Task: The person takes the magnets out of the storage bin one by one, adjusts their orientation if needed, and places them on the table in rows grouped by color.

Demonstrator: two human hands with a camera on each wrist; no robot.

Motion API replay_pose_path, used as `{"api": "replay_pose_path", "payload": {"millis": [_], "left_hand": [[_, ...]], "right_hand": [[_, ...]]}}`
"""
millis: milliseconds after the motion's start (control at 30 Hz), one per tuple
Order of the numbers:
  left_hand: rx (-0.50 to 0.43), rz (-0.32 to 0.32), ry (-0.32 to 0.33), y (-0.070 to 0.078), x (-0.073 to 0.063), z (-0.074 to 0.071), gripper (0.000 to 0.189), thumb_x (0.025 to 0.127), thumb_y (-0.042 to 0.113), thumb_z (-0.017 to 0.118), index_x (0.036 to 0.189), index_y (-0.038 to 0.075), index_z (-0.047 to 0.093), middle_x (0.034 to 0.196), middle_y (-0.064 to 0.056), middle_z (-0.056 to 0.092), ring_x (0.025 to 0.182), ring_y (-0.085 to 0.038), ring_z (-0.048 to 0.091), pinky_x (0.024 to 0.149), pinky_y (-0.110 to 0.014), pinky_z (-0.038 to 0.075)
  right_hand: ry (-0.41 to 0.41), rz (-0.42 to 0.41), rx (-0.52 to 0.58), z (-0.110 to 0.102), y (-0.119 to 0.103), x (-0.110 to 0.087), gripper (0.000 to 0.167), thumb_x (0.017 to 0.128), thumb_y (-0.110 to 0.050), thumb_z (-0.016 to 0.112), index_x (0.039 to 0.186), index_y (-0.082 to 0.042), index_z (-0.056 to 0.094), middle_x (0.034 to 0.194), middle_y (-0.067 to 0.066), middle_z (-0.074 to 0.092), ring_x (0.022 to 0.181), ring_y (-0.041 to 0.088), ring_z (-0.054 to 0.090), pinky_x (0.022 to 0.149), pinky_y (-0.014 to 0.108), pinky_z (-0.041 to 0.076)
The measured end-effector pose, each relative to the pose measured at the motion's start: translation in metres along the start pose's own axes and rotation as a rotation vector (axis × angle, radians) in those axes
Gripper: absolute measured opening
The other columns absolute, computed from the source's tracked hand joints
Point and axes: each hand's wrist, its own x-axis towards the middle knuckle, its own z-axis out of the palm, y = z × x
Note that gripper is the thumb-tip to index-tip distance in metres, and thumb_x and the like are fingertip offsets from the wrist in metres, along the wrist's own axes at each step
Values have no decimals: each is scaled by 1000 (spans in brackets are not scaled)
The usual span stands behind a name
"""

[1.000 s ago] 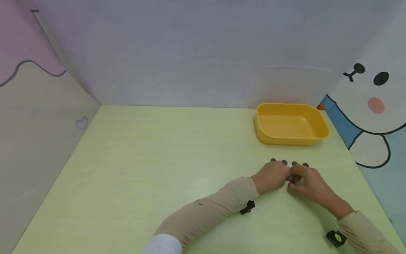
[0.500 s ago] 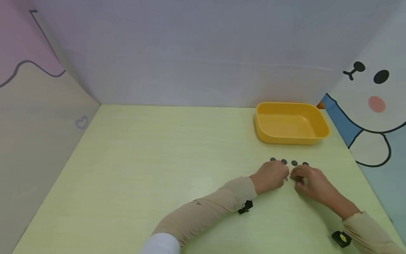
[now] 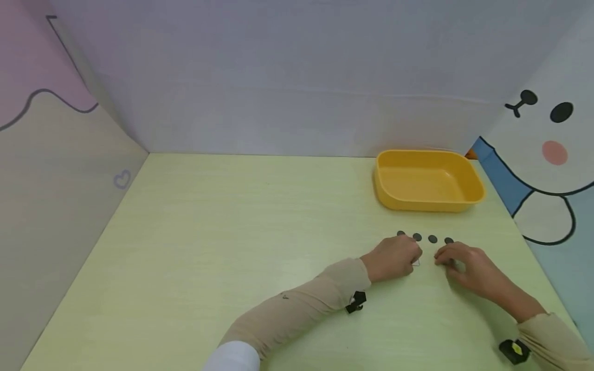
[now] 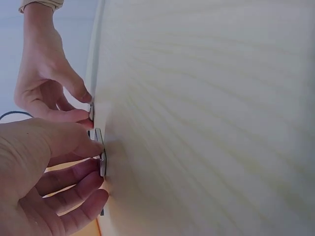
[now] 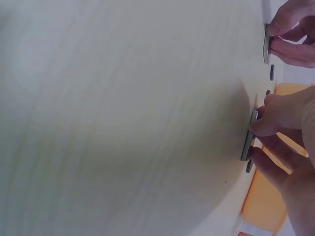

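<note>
My left hand [image 3: 394,257] pinches a small thin flat piece with a pale edge [image 4: 101,152] between thumb and fingers, low over the table. In the head view only a light corner of it shows past the knuckles. To the right, my right hand [image 3: 471,268] pinches a similar thin flat piece [image 5: 249,137], dark-faced with a pale rim, tilted against the tabletop. Fingers cover much of both pieces. Just beyond the hands lies a row of several small dark discs [image 3: 432,239]; the left one is partly hidden by my left hand.
A yellow tray [image 3: 431,206] stands at the back right of the pale wooden table [image 3: 232,221], behind the discs. White and printed panels enclose the back and sides. Black devices sit at the left wrist [image 3: 356,302] and right wrist [image 3: 514,351].
My right hand has moved right, away from my left hand, with its flat piece in its fingers. The left hand has shifted slightly left, and a gap has opened between them.
</note>
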Motion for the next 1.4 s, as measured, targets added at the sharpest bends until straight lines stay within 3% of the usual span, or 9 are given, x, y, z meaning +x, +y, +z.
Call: {"api": "replay_pose_path", "payload": {"millis": [233, 500, 800, 1033, 1400], "left_hand": [[-65, -11, -24, -4, 0, -2, 10, 86, 13, 66, 78, 19, 63, 72, 12, 53, 69, -2, 48, 59, -14, 38], [-87, -3, -28, -8, 0, -3, 15, 85, 11, 66, 75, 19, 59, 70, 11, 52, 70, -3, 46, 58, -14, 36], [-117, -33, 3, -18, -8, -9, 5, 87, 19, 66, 85, 20, 62, 79, 12, 52, 74, -3, 46, 61, -15, 37], [-179, -107, 105, -42, -38, -32, 18, 89, 18, 61, 106, 17, 68, 94, 8, 59, 78, -3, 48, 61, -15, 40], [-249, -260, 366, -79, -103, -46, 19, 87, 15, 59, 105, 14, 67, 102, 0, 63, 87, -11, 56, 58, -20, 43]], "right_hand": [[-39, 50, -44, -6, 3, -4, 45, 53, 18, 77, 76, -19, 66, 88, -3, 63, 77, 13, 59, 72, 8, 40], [-94, 88, -56, -8, 7, -5, 44, 55, 16, 79, 76, -20, 65, 90, -3, 62, 81, 16, 57, 70, 22, 47], [-61, 47, -40, -6, 6, 0, 45, 54, 18, 76, 79, -18, 67, 92, -2, 61, 82, 17, 57, 77, 6, 36], [-30, 63, -33, -16, 3, 11, 34, 60, 10, 75, 81, -15, 67, 92, -3, 62, 84, 15, 55, 77, 8, 36], [43, 167, -39, -33, -2, 21, 32, 69, 5, 76, 94, -13, 66, 98, 2, 63, 88, 3, 50, 73, 10, 38]]}}
